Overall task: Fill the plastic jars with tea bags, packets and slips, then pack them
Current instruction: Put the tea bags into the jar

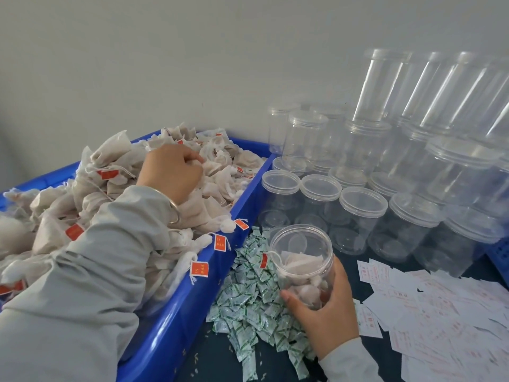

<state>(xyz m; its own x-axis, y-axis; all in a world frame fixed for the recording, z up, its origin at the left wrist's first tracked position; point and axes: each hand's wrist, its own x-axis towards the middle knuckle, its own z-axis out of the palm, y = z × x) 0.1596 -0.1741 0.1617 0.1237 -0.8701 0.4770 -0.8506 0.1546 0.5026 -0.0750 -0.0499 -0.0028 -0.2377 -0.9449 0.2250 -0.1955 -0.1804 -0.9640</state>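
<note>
A blue crate point(192, 293) on the left is heaped with white tea bags point(220, 172) bearing red tags. My left hand point(173, 172) is deep in the pile with its fingers curled round tea bags. My right hand point(322, 312) grips an open clear jar point(300, 260), tilted toward the crate, with a few tea bags and one red tag inside. Under the jar lies a heap of small green-and-white packets point(248, 299). White slips with red print point(440, 312) are spread at the right.
Several clear lidded jars point(360, 216) stand in rows and stacks behind the held jar, reaching up along the wall. The table top point(214, 357) is dark with a few loose grains. A blue basket corner point(500, 255) shows at the right edge.
</note>
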